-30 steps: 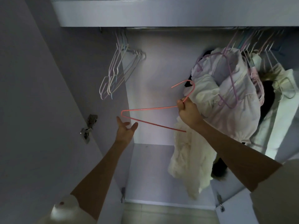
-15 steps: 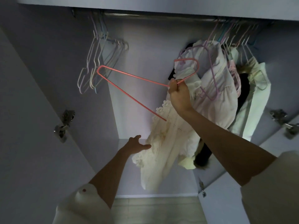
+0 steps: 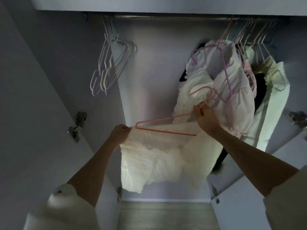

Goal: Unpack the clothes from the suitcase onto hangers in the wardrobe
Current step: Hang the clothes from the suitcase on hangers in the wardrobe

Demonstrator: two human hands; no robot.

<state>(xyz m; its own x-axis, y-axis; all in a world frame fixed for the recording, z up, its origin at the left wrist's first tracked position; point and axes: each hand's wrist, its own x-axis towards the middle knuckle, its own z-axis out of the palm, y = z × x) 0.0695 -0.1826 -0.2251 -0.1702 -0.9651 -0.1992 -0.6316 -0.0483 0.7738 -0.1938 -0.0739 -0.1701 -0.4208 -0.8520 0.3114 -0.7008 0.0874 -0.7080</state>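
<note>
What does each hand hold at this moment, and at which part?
The right hand grips the pink hanger at the neck, just below its hook. The left hand pinches an edge of the white knit garment beside the hanger's left corner.

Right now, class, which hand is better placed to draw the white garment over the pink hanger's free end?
Left. The left hand already pinches the white garment beside the pink hanger's outer corner. The right hand has its grip on the hanger's neck.

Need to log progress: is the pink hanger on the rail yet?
Not hung. The right hand holds the pink hanger well below the rail, hook free.
</note>
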